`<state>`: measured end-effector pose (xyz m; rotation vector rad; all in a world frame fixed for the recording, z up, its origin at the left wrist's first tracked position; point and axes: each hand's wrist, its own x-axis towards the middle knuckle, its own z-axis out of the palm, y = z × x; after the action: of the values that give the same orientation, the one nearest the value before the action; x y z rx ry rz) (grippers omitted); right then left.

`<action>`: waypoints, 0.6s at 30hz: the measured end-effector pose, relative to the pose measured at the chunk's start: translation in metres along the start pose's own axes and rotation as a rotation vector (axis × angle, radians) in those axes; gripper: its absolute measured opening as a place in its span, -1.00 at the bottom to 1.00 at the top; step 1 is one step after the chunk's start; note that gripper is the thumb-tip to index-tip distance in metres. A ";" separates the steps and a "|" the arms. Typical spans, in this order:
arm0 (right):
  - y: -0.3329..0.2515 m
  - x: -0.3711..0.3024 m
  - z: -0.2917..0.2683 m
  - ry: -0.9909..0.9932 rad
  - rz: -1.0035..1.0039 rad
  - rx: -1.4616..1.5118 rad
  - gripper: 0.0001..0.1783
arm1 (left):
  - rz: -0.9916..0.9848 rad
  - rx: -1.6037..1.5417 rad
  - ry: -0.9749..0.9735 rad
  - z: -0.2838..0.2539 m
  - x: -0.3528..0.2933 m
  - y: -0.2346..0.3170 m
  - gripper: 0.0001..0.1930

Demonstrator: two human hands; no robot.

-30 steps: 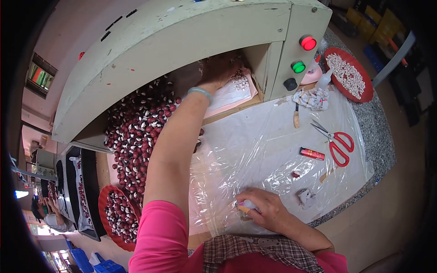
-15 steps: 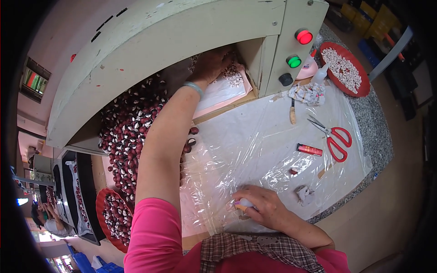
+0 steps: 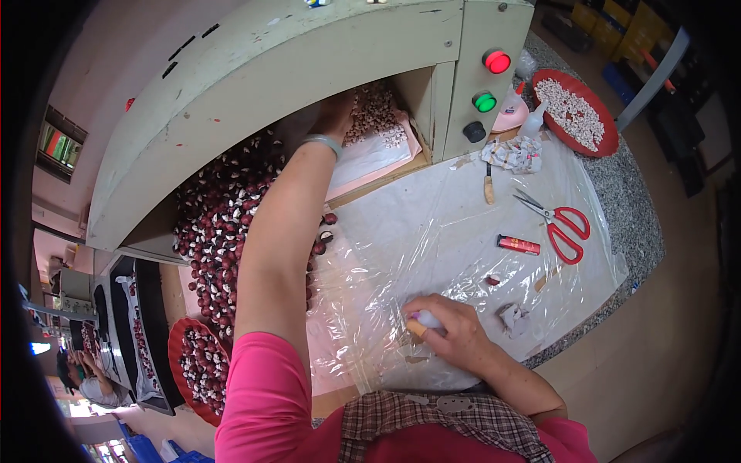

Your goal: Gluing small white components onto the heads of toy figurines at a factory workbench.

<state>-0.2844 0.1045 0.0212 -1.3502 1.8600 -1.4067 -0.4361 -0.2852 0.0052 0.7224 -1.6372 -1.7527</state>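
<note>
My left arm reaches into the opening of the pale green machine [image 3: 309,46], a bracelet round the wrist. My left hand [image 3: 333,117] is in the shade there, beside a heap of small pale and brownish bits [image 3: 376,112] on white and pink sheets. Its fingers are too dark to make out. A mass of round dark-red and white pieces [image 3: 224,239] lies left of that forearm and runs into the machine. Over the plastic-covered table, my right hand [image 3: 457,332] is closed round a small whitish thing [image 3: 428,318] with a purple end; an orange-tan covering shows on the thumb.
Right of my right hand lie red-handled scissors [image 3: 567,231], a red tube [image 3: 519,245], a wooden-handled knife [image 3: 488,189] and crumpled paper [image 3: 512,318]. A red dish of white bits [image 3: 610,143] stands far right; another red dish [image 3: 176,363] sits at left.
My left hand has shifted left inside the machine, uncovering more of the heap of bits. My right hand still holds the whitish thing, a little higher in view. The whole view has shifted slightly.
</note>
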 end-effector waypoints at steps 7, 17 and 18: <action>0.003 0.004 -0.001 0.265 0.237 0.192 -0.82 | -0.334 -0.861 -0.374 -0.026 -0.098 0.032 -0.85; 0.025 0.013 0.011 0.439 0.154 0.572 -0.77 | 0.519 0.534 -0.164 -0.022 -0.327 0.009 -0.92; 0.026 0.013 0.012 0.431 0.149 0.581 -0.77 | 0.636 0.654 -0.182 -0.022 -0.337 0.008 -0.90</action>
<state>-0.2911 0.0876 -0.0043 -0.6475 1.5463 -2.0589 -0.1984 -0.0450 0.0034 0.2458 -2.2768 -0.8480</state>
